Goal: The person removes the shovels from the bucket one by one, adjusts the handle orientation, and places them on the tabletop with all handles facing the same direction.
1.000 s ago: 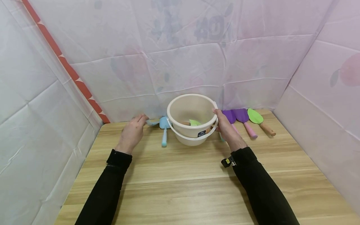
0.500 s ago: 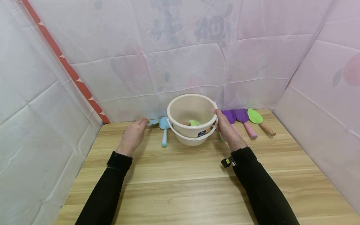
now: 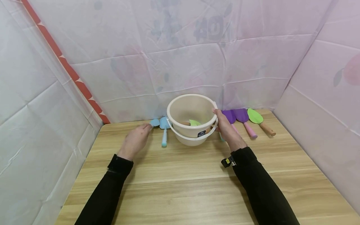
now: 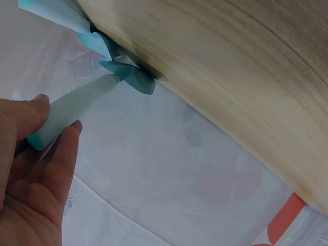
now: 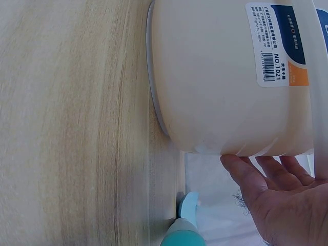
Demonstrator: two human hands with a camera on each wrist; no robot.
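- Drawn slightly back toward the person and in toward the bucket since a second ago, the left hand [image 3: 135, 140] now has the light blue trowel [image 3: 154, 122] with it, the blade showing just beyond the fingertips; the right hand has not shifted.
- Left hand [image 4: 31, 169]: thumb and fingers pinch the trowel's pale handle [image 4: 72, 110], as the left wrist view shows.
- Long axis: the handle runs from the fingers away toward the back wall, the blade end at the table's [image 3: 180, 184] far edge.
- Bucket [image 3: 192, 118] stands just right of that trowel, past a second blue trowel [image 3: 164, 131]; the left hand is the nearer to both trowels.
- Right hand [image 3: 227, 129] rests against the bucket's right side, fingers [image 5: 266, 179] fairly straight along the wall.
- Hard to make out: most of the held trowel is hidden behind the left hand in the head view; a green trowel [image 3: 194, 122] inside the bucket is partly cut off by the rim.
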